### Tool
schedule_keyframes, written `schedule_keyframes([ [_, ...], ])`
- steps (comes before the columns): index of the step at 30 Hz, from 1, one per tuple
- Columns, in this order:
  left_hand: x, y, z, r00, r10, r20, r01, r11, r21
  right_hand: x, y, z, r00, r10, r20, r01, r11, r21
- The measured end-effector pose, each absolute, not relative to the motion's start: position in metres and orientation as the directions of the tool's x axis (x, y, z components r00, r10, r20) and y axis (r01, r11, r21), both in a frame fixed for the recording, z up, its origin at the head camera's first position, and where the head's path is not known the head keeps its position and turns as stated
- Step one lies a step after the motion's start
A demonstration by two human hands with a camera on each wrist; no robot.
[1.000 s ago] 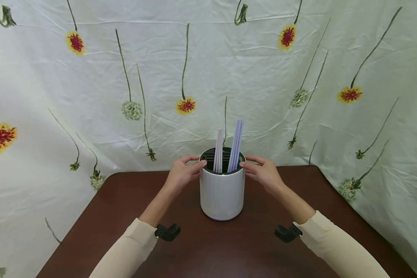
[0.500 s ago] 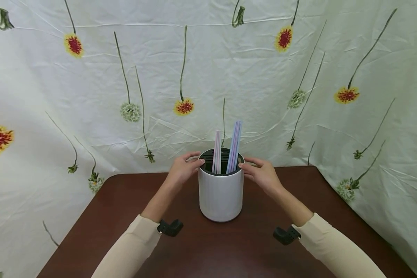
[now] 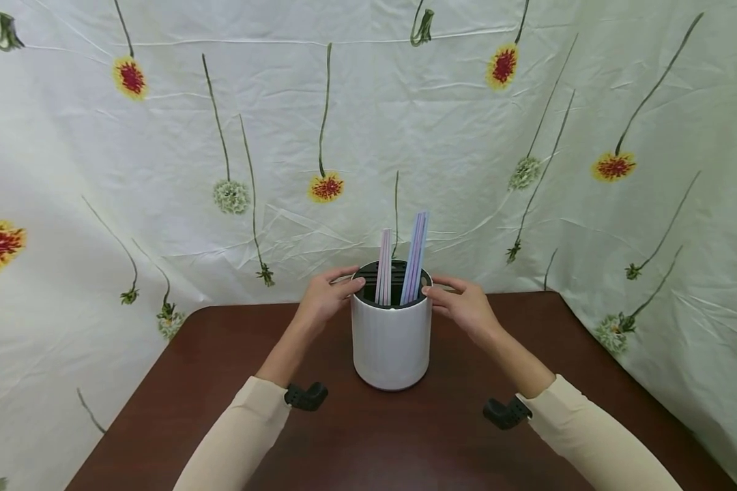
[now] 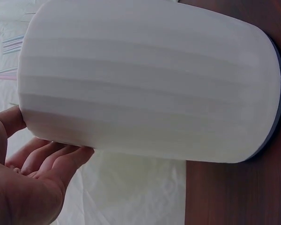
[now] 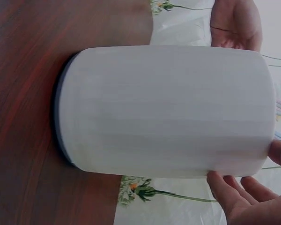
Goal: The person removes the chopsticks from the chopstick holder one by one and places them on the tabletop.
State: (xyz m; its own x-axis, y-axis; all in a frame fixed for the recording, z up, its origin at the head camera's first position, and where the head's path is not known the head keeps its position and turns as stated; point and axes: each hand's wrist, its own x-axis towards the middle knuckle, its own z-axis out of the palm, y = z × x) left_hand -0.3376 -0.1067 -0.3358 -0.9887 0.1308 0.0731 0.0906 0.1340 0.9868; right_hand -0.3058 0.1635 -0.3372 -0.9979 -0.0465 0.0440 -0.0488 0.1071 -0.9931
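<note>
A white cylindrical utensil holder (image 3: 391, 348) with a black slotted top (image 3: 368, 274) stands upright on the table. Two bundles of striped straws rise from it: a shorter pinkish bundle (image 3: 383, 267) and a taller bluish bundle (image 3: 415, 259) leaning right. My left hand (image 3: 325, 298) grips the left side of the rim, its thumb over the edge and fingers outside. Opposite it, my right hand (image 3: 463, 308) holds the rim the same way. In the left wrist view, the fingertips (image 4: 86, 151) touch the holder's white wall; the right wrist view shows fingertips (image 5: 214, 177) against it too.
The dark reddish-brown table (image 3: 399, 443) runs back to a white cloth (image 3: 467, 143) printed with flowers, which hangs behind it and along both sides. Black bands with small cameras (image 3: 307, 396) sit on both wrists, by the cream sleeves (image 3: 239, 429).
The left forearm has shifted slightly right and its wrist band has risen a little. Both hands stay at the rim, and the holder and straws keep their place.
</note>
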Motion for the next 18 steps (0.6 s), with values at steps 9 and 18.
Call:
schedule_keyframes([
  [9, -0.338, -0.106, -0.338, -0.989, 0.125, 0.085, 0.105, 0.165, 0.981, -0.309, 0.168, -0.315, -0.996, -0.062, 0.063, -0.077, 0.256, -0.964],
  [18, -0.338, -0.107, -0.336, -0.990, 0.121, 0.078, 0.098, 0.168, 0.981, -0.313, 0.165, -0.290, -0.983, -0.075, 0.169, -0.179, 0.166, -0.970],
])
